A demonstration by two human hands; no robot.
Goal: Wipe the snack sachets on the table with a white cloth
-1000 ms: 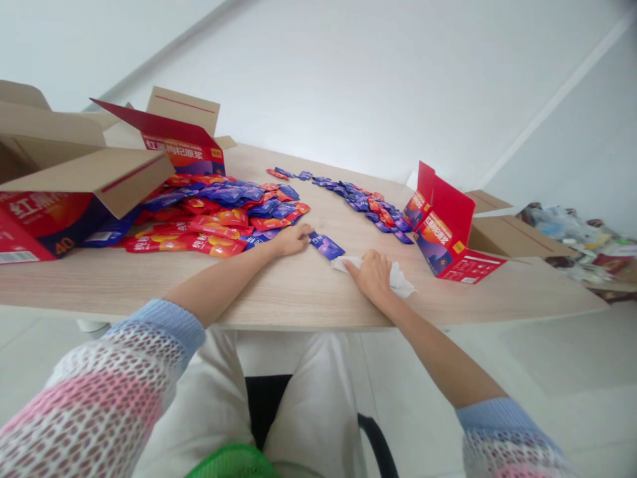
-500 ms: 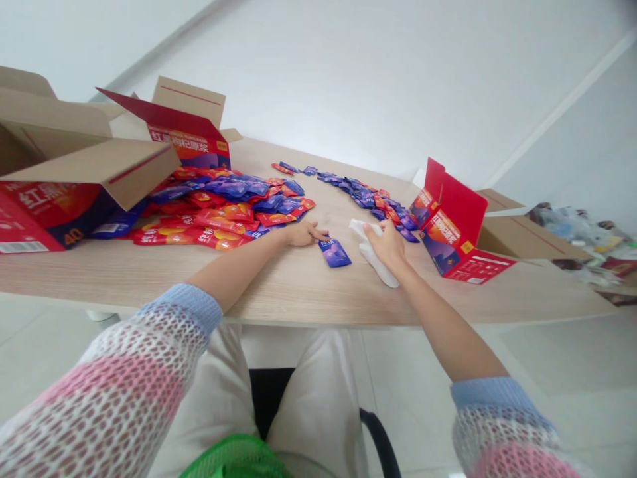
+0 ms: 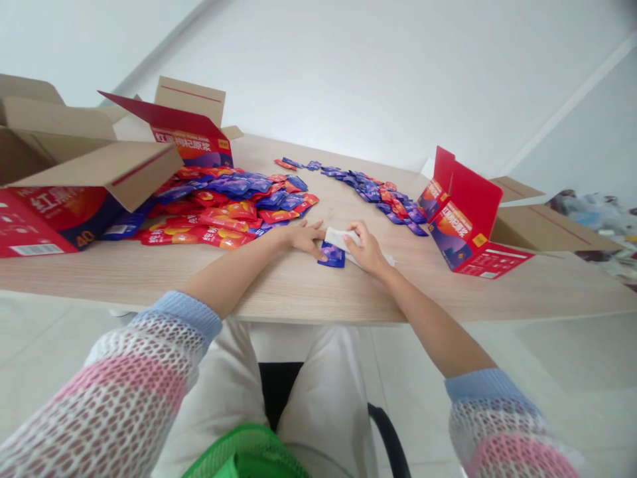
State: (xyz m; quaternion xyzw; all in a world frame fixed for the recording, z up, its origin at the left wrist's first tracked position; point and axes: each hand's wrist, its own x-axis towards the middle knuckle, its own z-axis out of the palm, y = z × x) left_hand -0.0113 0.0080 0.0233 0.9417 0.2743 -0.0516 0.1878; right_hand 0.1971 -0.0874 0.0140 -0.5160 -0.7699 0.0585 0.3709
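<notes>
A single blue-purple sachet lies flat on the wooden table in front of me. At its left edge rests my left hand, fingers spread, thumb touching the sachet. My right hand is closed round a folded white cloth, which lies over the sachet's upper right part and hides it. Whether it is fabric or tissue, I cannot tell. Just beyond my left hand is a big heap of red and purple sachets. A band of smaller-looking sachets runs along the back towards the right.
Two open red cartons, a near one and a far one, stand at the left. Another open red carton stands on the right. A green mesh basket is at my lap. The table's front edge runs before my knees.
My right hand has moved left with the white cloth, from beside the sachet onto it. My left hand's fingers have spread, and its thumb now touches the sachet's lower left.
</notes>
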